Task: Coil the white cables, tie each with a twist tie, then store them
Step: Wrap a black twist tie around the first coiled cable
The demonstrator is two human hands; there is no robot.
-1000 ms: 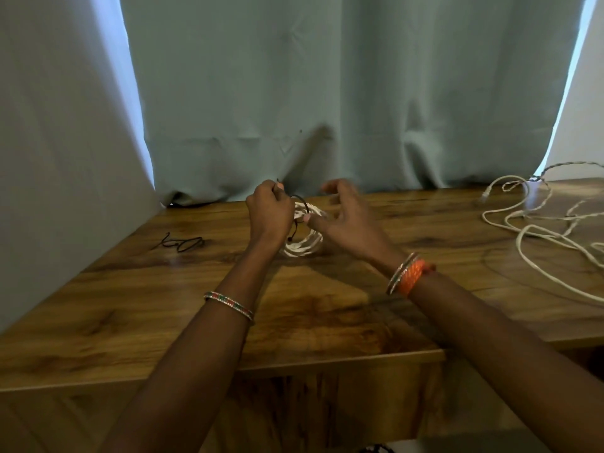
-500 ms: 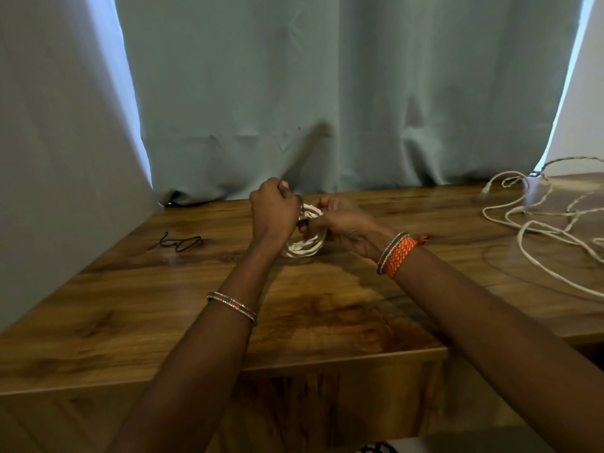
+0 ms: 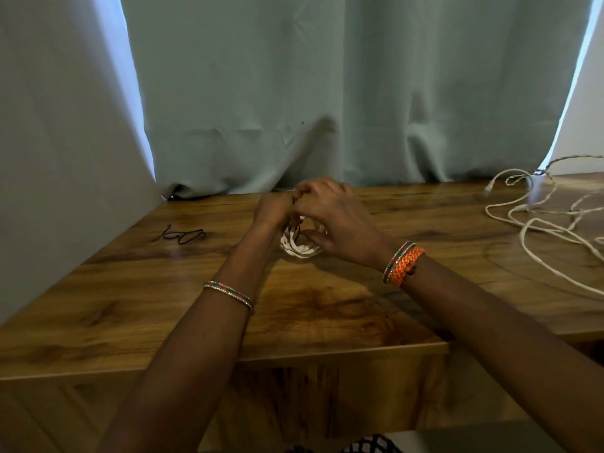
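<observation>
Centrally, both hands' grips pinch: left hand (image 3: 273,209) and right hand (image 3: 336,220) hold the coiled white cable (image 3: 299,245) on the wooden desk (image 3: 327,308); teal curtain (image 3: 294,93) fills the upper frame.

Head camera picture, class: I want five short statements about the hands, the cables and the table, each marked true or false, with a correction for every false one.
1. Both hands, left hand and right hand, are at the coiled white cable. True.
2. The coiled white cable lies at the table's right edge. False: it is near the middle of the wooden table.
3. A loose white cable lies uncoiled at the right. True.
4. The spare dark twist tie lies right of the hands. False: it lies to their left.
5. The orange braided band is on the left wrist. False: it is on the right wrist.
</observation>
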